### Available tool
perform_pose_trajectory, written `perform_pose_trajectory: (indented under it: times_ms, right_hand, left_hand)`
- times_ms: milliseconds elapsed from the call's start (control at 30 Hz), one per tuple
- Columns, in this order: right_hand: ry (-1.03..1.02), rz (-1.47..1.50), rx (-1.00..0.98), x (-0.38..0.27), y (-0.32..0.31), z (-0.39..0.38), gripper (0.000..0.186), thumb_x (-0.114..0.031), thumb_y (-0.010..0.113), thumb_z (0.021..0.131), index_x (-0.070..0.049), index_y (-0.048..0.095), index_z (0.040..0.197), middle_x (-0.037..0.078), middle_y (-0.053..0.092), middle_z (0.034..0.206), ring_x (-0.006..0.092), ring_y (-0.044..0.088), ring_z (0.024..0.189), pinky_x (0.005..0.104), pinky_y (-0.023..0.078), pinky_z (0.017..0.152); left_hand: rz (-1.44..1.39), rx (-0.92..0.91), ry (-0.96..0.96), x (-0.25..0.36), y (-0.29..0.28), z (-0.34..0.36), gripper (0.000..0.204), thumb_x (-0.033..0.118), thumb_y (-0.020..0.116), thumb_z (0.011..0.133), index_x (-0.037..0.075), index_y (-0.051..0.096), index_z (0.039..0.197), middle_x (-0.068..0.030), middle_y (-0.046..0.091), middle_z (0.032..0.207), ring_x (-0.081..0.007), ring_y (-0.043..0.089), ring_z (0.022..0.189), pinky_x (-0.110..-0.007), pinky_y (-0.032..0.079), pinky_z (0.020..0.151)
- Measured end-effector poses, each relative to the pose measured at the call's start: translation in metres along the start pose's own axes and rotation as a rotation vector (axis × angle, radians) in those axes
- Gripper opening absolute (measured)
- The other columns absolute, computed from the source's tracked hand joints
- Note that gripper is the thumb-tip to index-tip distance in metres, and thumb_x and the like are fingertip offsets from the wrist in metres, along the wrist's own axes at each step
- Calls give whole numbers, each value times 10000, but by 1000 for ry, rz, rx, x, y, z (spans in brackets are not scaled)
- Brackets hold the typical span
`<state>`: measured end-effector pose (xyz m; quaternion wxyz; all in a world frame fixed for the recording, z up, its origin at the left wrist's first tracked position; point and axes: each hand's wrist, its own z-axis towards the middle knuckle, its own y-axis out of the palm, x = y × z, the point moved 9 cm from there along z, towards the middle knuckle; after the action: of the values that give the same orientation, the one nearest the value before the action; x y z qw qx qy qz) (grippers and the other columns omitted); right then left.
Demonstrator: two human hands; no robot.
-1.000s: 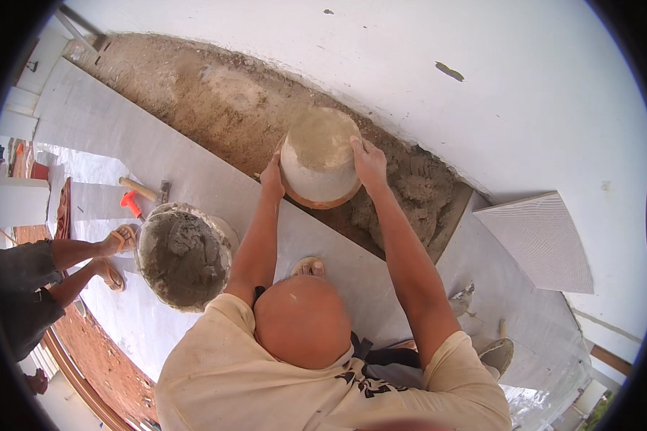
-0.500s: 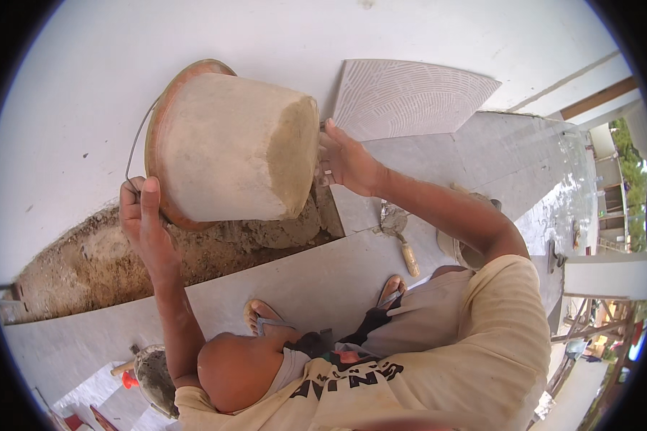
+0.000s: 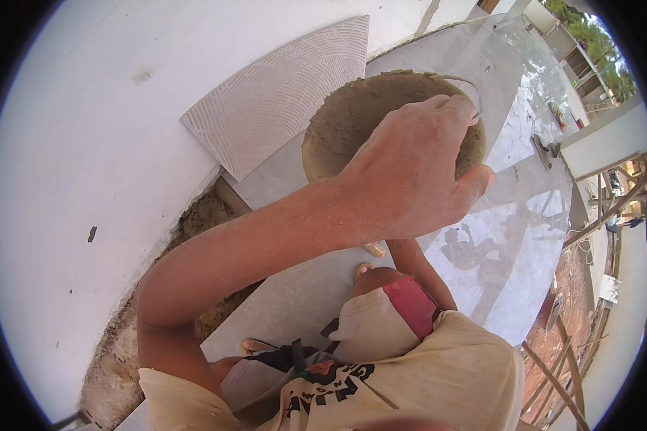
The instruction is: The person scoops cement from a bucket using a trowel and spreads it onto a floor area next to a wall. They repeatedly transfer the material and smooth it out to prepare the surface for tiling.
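Note:
My left hand (image 3: 417, 158) reaches across the mouth of a mortar-coated bucket (image 3: 331, 133), its fingers curled at the far right rim by the wire handle, thumb over the near rim. The bucket's grimy inside faces me. My right forearm (image 3: 420, 269) rises from below, and its hand is hidden behind my left hand. A tile (image 3: 280, 93) with a combed back leans on the white wall (image 3: 86, 179) left of the bucket. A wooden tool handle (image 3: 372, 248) shows below my left hand.
A strip of soil and wet mortar (image 3: 198, 223) runs along the wall beside grey floor tiles (image 3: 244, 323). Loose dark items (image 3: 545, 151) lie by a low white ledge (image 3: 604, 136) at right. Wooden poles (image 3: 575, 359) stand over red earth, with greenery beyond.
The bucket has turned from bottom-up over the soil strip, through sideways, to mouth toward me, moving right over the tiles. The view swung right; the other person's legs left it.

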<state>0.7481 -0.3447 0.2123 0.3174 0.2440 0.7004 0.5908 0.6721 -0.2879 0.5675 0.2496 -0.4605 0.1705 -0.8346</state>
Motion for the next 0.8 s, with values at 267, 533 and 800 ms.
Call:
perform_pose_trajectory:
  times_ms: [267,533,800]
  right_hand:
    - [91,-72,134,22,-61,-34,554,-449,431,1039,-88,457,1459,107,564,1407,289,568,1254,478,486,1003]
    - [306,-426,217,84,-67,-45,546,-433,447,1030,-74,476,1440,137,546,1420,315,533,1283,485,443,1039]
    - [425,-923,210,122,-78,-37,538,-418,463,1021,-60,496,1421,167,528,1433,342,497,1312,493,399,1075]
  left_hand:
    - [-141,163,111,4,13,35,441,222,722,847,-107,565,1096,-251,624,1007,-378,642,982,-481,491,888]
    - [4,224,-71,-34,-26,-89,444,216,704,865,-102,548,1132,-246,614,1040,-372,628,1015,-475,492,906]
    - [360,522,-701,-179,-115,-288,447,211,686,884,-97,531,1169,-241,604,1074,-366,614,1048,-470,494,923]
